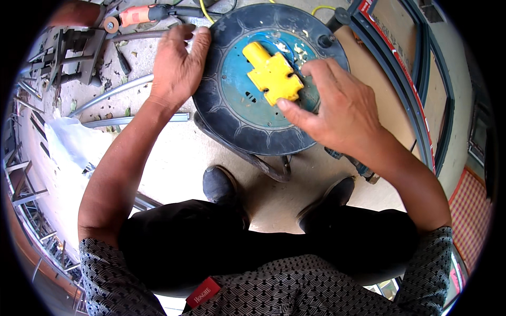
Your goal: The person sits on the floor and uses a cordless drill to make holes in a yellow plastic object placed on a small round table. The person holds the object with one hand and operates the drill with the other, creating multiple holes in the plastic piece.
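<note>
One round cable reel (247, 126), dark with a blue centre, stands on the concrete floor (179, 158) just beyond the person's two dark shoes (219, 184). The left hand (176, 66) curls its grip over the reel's far-left rim. The right hand (332, 102) lies on the reel's right side, its grip loosely open, fingertips touching the one yellow socket block (271, 73) at the centre. One orange power tool (137, 15) lies far left, beside several grey metal bars (113, 92).
</note>
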Demonstrator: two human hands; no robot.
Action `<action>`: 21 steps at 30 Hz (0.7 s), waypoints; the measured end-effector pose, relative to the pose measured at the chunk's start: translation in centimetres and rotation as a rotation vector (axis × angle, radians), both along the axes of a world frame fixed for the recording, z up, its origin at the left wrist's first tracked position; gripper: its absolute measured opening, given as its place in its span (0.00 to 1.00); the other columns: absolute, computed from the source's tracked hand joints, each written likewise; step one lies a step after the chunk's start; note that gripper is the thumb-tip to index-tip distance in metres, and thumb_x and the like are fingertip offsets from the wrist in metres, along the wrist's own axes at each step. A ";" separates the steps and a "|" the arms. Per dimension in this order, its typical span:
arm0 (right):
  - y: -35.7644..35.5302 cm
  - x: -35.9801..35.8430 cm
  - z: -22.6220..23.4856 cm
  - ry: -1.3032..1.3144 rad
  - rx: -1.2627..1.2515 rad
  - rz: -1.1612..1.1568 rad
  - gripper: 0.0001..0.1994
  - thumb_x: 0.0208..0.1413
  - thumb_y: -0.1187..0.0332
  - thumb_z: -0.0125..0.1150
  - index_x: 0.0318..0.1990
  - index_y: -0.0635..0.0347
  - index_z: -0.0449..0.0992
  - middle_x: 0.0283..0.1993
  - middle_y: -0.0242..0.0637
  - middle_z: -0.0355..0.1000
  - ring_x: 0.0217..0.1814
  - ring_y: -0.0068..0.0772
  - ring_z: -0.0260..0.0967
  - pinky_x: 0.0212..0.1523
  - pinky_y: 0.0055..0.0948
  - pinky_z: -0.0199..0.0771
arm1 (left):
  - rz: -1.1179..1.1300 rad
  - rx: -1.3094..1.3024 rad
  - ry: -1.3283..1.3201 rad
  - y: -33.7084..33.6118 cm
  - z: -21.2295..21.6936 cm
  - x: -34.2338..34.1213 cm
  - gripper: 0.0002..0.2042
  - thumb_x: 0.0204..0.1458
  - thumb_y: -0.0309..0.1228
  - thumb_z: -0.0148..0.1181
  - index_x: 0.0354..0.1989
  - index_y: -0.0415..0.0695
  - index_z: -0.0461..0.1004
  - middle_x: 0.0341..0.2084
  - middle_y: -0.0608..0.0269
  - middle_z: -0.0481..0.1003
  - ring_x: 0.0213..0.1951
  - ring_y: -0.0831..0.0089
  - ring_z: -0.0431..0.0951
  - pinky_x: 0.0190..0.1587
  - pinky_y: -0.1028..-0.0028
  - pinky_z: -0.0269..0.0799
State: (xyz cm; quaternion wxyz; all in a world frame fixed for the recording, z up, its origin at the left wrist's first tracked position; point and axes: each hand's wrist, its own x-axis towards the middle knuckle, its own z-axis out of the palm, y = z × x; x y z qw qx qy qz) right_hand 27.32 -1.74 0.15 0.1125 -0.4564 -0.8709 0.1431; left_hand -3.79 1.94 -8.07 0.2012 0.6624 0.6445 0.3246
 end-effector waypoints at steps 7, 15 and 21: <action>0.0 -4.2 -0.6 -0.145 0.006 -0.096 0.34 0.52 0.42 0.80 0.48 0.62 0.71 0.44 0.46 0.76 0.43 0.53 0.82 0.38 0.48 0.84 | -0.042 -0.148 -0.177 -0.7 -0.4 2.1 0.22 0.73 0.47 0.58 0.41 0.35 0.76 0.39 0.36 0.78 0.43 0.37 0.80 0.47 0.52 0.76; -1.0 -7.1 -1.2 -0.337 -0.040 -0.293 0.32 0.53 0.44 0.79 0.48 0.61 0.70 0.45 0.46 0.77 0.41 0.53 0.83 0.36 0.50 0.85 | -0.040 -0.015 -0.208 -1.4 -1.3 2.2 0.19 0.72 0.44 0.61 0.42 0.37 0.77 0.35 0.42 0.77 0.39 0.47 0.78 0.45 0.55 0.76; -0.5 -7.3 -0.4 -0.424 -0.101 -0.315 0.30 0.55 0.46 0.77 0.49 0.64 0.72 0.41 0.51 0.81 0.38 0.57 0.84 0.40 0.52 0.84 | -0.064 -0.139 -0.333 -1.0 0.5 2.5 0.15 0.71 0.37 0.59 0.36 0.38 0.71 0.34 0.39 0.75 0.41 0.41 0.78 0.48 0.52 0.75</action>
